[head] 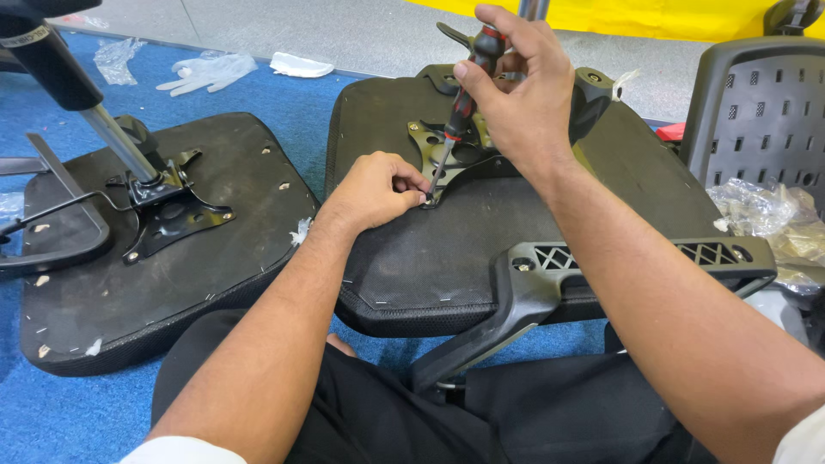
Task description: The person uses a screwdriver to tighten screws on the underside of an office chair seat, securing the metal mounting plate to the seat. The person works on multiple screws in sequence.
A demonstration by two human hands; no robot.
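Observation:
My right hand (520, 94) grips a red-and-black screwdriver (462, 99) held nearly upright, its tip down at a corner of the black metal bracket (447, 155). My left hand (378, 191) rests on the upturned black chair seat (447, 258), its fingers pinched around a small screw at the screwdriver's tip. The seat lies bottom-up across my lap, with a black plastic armrest (619, 262) along its near edge.
A second upturned seat (129, 283) with a mounted bracket and chrome gas cylinder (120, 142) lies at left on the blue carpet. White gloves (210, 70) and plastic scraps lie behind it. A perforated black chair back (760, 112) and a crumpled plastic bag (773, 219) stand at right.

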